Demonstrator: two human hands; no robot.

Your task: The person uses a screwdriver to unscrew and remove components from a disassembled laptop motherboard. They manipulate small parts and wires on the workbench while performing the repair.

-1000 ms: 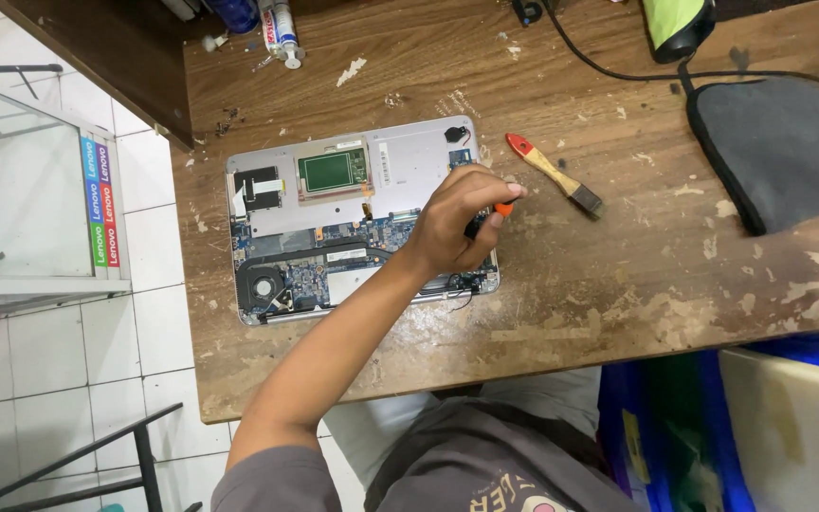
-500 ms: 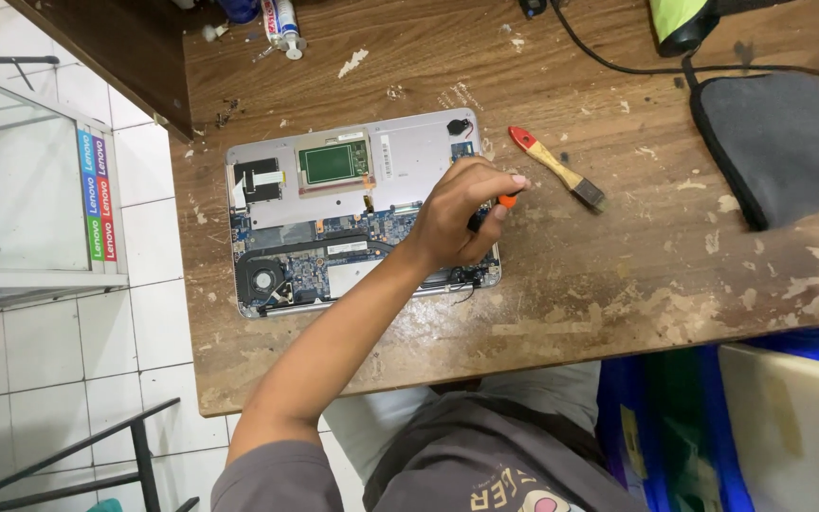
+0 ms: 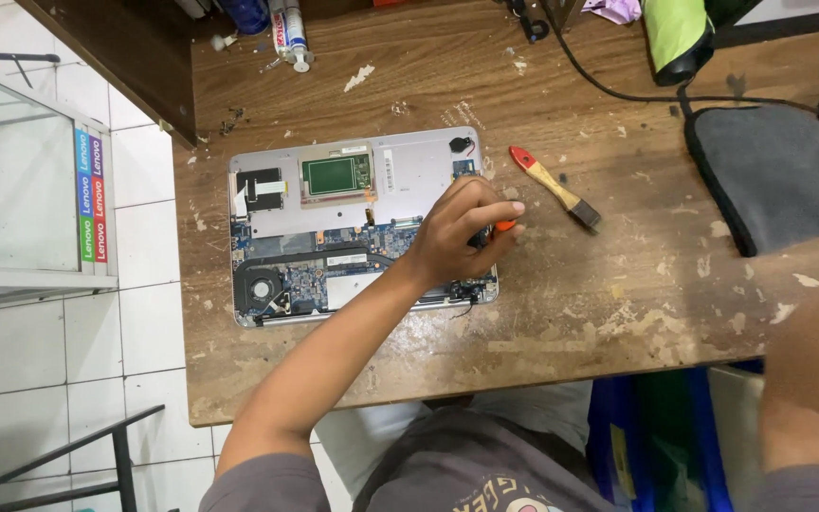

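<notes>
A person leans over a scratched wooden table with an opened laptop lying flat on it, its cover off so all the little parts inside show. It lies flat like that so a hand can get at the inside from above. The left hand is curled tight around a tool with an orange handle, and only a small bit of orange pokes out past the fingers. The tool's tip is hidden under the hand, down at the right end of the laptop, so I cannot tell just which part it touches. The right hand is hard to make out; only a blurry arm shows at the right edge, so I cannot tell if that hand is open or closed. A small brush with a red and wooden handle lies on the table just beside the laptop, near the busy hand. The laptop shell is like a shallow tray: in it sit a round fan in the lower left corner, a green board near the top, and blue circuit boards across the middle. A grey pad rests well apart on the right.
</notes>
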